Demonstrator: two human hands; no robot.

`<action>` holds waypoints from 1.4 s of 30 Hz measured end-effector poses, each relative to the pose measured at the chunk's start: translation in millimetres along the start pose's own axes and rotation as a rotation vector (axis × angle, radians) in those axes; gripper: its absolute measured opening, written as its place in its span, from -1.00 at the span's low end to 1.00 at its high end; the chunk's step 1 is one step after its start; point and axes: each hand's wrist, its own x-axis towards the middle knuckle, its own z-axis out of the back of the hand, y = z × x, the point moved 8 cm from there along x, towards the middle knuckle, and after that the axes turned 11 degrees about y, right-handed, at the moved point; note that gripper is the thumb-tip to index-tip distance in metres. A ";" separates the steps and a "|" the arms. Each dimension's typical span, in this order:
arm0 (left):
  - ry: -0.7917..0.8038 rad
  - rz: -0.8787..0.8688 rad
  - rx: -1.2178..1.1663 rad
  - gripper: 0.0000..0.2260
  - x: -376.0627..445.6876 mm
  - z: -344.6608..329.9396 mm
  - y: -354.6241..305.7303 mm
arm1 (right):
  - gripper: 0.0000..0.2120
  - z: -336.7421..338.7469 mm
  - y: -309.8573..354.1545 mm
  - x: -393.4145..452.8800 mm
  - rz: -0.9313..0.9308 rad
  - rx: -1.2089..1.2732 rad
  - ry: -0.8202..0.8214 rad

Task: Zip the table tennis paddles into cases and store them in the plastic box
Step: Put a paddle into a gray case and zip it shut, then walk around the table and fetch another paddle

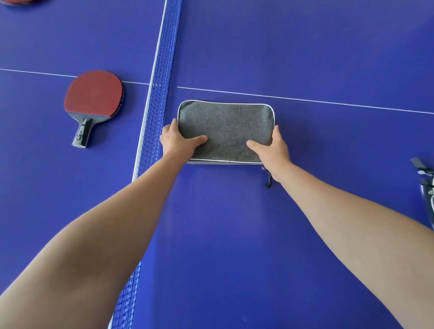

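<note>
A grey fabric paddle case (225,126) with white piping lies flat on the blue table, just right of the net. My left hand (177,141) grips its left edge, thumb on top and fingers along the side. My right hand (273,148) grips its right edge the same way. A dark zipper pull (268,180) hangs from the case's near right corner. A red paddle with a black handle (94,101) lies on the table left of the net. The plastic box is not in view.
The blue net (155,112) runs from top centre to bottom left between the paddle and the case. Part of another red paddle (21,1) shows at the top left corner. Another case's edge with straps (426,187) sits at the right border.
</note>
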 end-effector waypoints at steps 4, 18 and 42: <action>-0.008 -0.002 0.009 -0.06 -4.5 -1.1 0.0 | 0.14 1.0 -1.1 -0.1 -0.013 -0.050 0.016; 0.000 -0.066 0.033 -0.18 -77.6 -3.0 0.4 | -0.10 2.9 -3.5 -56.2 0.091 -0.316 0.104; 0.115 0.078 0.220 -0.39 -426.1 -141.9 125.6 | -0.32 11.2 -203.5 -305.3 0.136 -0.730 0.368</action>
